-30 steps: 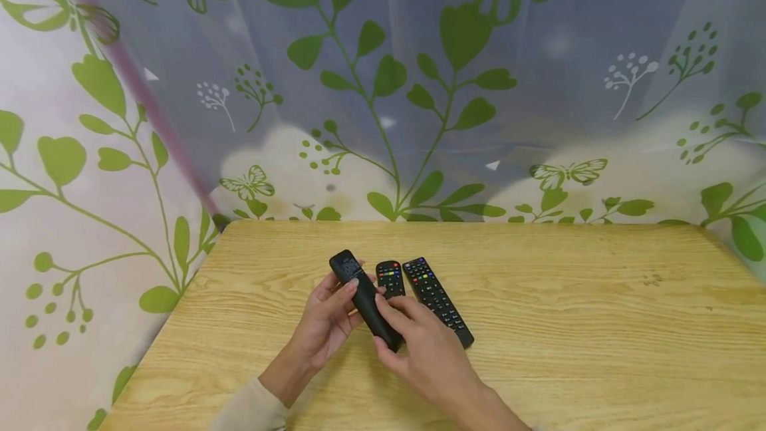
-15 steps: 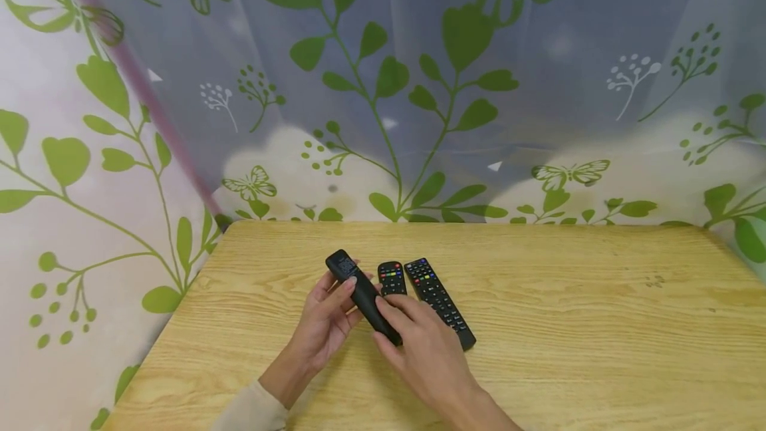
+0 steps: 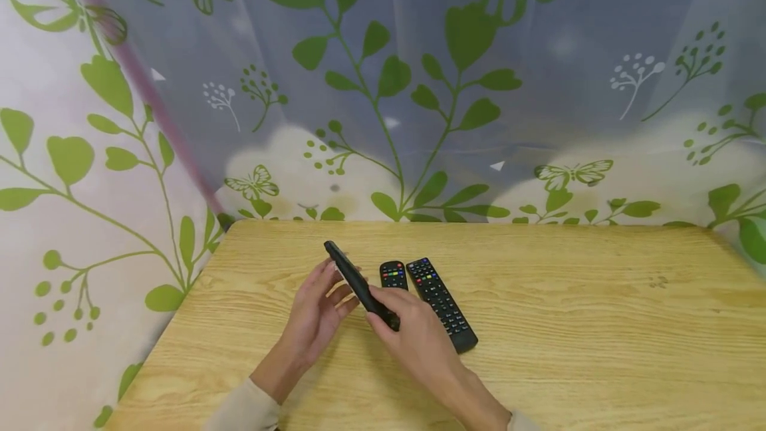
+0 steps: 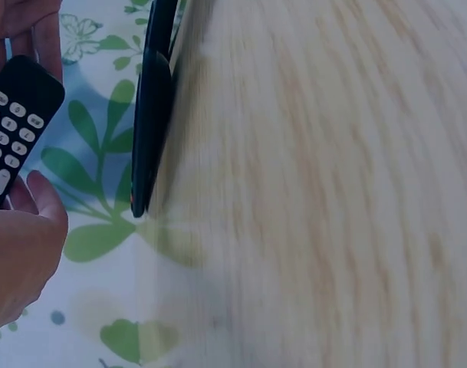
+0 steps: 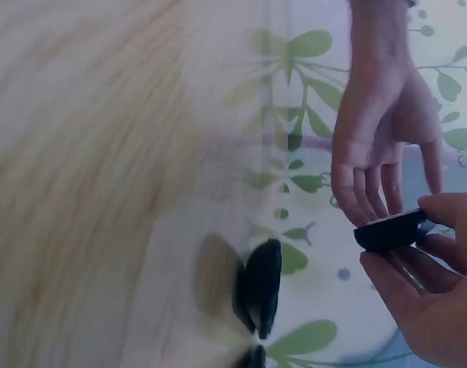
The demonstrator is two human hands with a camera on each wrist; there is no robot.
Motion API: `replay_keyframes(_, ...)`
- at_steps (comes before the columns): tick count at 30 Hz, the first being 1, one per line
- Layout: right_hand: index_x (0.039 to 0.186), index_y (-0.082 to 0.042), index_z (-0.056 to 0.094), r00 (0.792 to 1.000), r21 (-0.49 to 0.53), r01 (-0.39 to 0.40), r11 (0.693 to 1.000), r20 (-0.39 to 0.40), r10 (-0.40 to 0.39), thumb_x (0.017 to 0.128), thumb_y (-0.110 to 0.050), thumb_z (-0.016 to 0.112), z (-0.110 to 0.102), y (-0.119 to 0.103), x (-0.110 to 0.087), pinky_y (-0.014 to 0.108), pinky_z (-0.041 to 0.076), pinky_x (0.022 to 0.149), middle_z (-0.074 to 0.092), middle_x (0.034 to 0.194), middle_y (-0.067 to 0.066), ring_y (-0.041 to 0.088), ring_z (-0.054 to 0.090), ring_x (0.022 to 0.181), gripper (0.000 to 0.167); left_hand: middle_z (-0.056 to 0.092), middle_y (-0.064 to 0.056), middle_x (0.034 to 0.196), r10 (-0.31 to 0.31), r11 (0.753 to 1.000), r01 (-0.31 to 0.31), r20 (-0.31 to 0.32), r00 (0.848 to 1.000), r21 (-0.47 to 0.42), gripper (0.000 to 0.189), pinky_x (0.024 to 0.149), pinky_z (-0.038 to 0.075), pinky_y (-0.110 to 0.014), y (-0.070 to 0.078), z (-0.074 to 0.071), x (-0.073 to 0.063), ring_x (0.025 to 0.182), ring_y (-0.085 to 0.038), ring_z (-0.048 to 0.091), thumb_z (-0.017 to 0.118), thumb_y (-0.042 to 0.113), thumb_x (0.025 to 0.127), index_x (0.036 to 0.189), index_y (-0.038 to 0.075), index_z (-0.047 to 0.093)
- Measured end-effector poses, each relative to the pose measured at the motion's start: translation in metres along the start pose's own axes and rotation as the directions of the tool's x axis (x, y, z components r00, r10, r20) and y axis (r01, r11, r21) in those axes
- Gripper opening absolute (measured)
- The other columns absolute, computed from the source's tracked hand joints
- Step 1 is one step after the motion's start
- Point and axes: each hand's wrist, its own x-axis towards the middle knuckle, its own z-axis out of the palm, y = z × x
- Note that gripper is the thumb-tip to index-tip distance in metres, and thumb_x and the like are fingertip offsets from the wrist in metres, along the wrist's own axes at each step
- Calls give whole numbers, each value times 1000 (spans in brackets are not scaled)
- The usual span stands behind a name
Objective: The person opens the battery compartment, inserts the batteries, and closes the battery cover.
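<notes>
My right hand (image 3: 419,338) grips the lower end of a black remote control (image 3: 357,286), held tilted on its edge above the table. Pale number buttons on the held remote control (image 4: 27,86) show in the left wrist view. My left hand (image 3: 308,321) is at its upper end, fingers loosely extended. In the right wrist view the left hand's fingers (image 5: 392,188) reach down near the remote control, not wrapped round it; whether they touch it is unclear. A smaller remote control (image 3: 393,274) lies just behind, partly hidden by the right hand. Beside it is a longer one (image 3: 441,304).
The wooden table (image 3: 568,324) extends well to the right of both hands. A patterned curtain (image 3: 359,85) with green leaves and butterflies hangs along the back and left edges.
The held remote control has turned from its smooth, labelled back onto its edge. My left thumb and fingers have loosened from it, while the right hand keeps its grip. The other remote controls stay put.
</notes>
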Motion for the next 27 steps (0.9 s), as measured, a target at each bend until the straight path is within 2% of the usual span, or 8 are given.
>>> replay_keyframes(2,123,-8,65,998,111,-69,991,24,66,90,-17,69,3,0,3,23,55,71,65,114,5,13,64,92,34,56,-3,109,-9,1000,9,-22,1000,1,40,93,48,-37,2,-3,1,101,-19,58,48,27,102,136,9,37)
replay_keyframes(5,123,-9,64,988,241,-155,958,46,148,91,-15,67,9,0,7,19,54,70,66,113,4,12,64,91,33,56,-2,109,-15,1000,16,-68,998,12,37,90,49,-37,2,-6,3,98,-18,58,46,21,103,137,10,38)
replay_keyframes(8,123,-8,64,974,370,-225,901,74,212,92,-16,67,15,0,9,21,54,74,66,113,5,15,64,95,33,57,-1,107,-2,998,9,-118,993,55,34,86,52,-36,1,-10,5,95,-17,58,46,13,102,136,10,42)
replay_keyframes(12,122,-5,63,955,528,-292,798,119,271,92,-17,65,23,0,13,26,54,80,65,114,10,22,63,101,32,58,-3,107,9,992,13,-179,984,122,37,78,54,-31,1,-15,7,91,-16,58,44,5,101,138,9,43)
replay_keyframes(14,121,-3,63,948,566,-312,763,135,288,93,-17,64,29,1,15,28,54,82,65,113,11,23,63,103,32,58,-4,108,9,988,23,-204,979,152,39,76,54,-30,1,-19,7,90,-15,59,44,4,101,140,7,41)
replay_keyframes(18,127,-1,57,934,590,-350,728,157,321,95,-16,62,40,2,17,30,54,80,67,110,13,21,64,100,36,58,-7,109,-4,968,64,-243,970,243,38,75,54,-30,2,-27,9,92,-17,59,46,4,100,138,4,44)
replay_keyframes(24,132,-2,55,892,581,-439,685,194,407,96,-13,58,52,2,19,32,55,73,65,112,13,19,63,94,37,60,-12,107,8,889,142,-325,946,435,34,67,55,-26,1,-31,15,87,-17,61,55,9,97,130,1,55)
replay_keyframes(27,131,2,55,877,586,-467,663,210,432,97,-10,56,56,2,20,29,56,77,60,118,14,21,61,100,36,62,-13,103,17,868,165,-360,933,469,31,64,55,-26,-1,-34,17,83,-16,62,56,6,96,126,-2,58)
